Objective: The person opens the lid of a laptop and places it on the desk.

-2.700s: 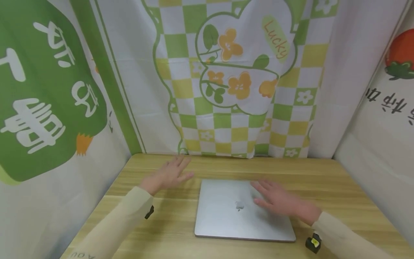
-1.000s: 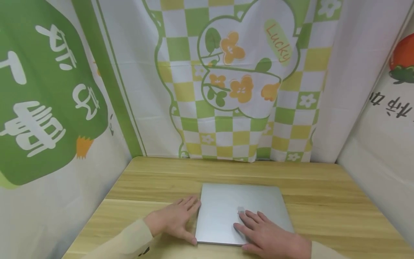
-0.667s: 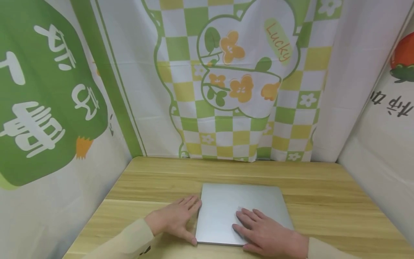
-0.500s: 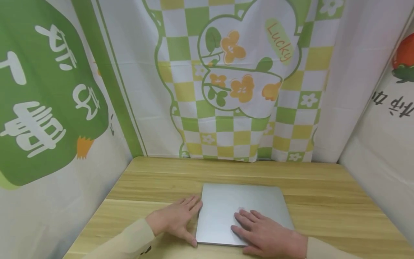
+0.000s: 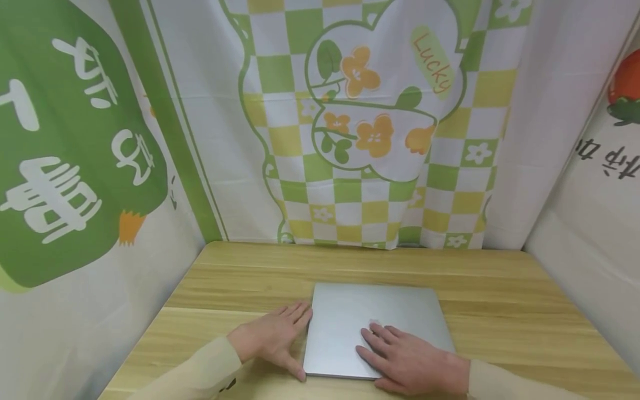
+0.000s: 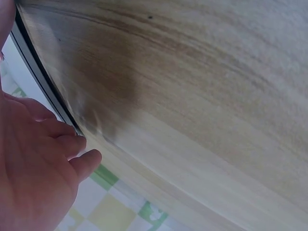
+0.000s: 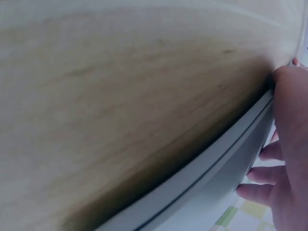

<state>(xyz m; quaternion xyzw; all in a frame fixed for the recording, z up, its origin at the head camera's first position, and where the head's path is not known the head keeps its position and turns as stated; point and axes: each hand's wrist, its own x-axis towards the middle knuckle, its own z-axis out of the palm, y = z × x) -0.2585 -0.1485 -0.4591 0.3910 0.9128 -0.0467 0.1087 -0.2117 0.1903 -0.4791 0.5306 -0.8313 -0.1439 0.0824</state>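
Note:
A closed silver laptop [image 5: 340,328] lies flat on the wooden table, its lid logo partly covered by fingers. My left hand [image 5: 275,338] rests beside its left edge, fingers extended and thumb at the near left corner. In the left wrist view, the fingertips of that left hand [image 6: 43,159] meet the laptop's dark side edge. My right hand [image 5: 410,358] lies on the near right part of the lid with its fingers spread. From the right wrist view, the laptop's thin side [image 7: 192,178] shows the seam between lid and base, the right hand [image 7: 284,159] reaching over it.
The wooden table [image 5: 240,272] extends around the laptop to a back edge against a green and white checkered curtain [image 5: 345,191]. Printed fabric panels hang on the left [image 5: 75,139] and right [image 5: 590,205] sides.
Both hands have come down from the raised, spread pose of 2.7 seconds ago onto the laptop's left edge and lid. Over the last half second they have barely moved.

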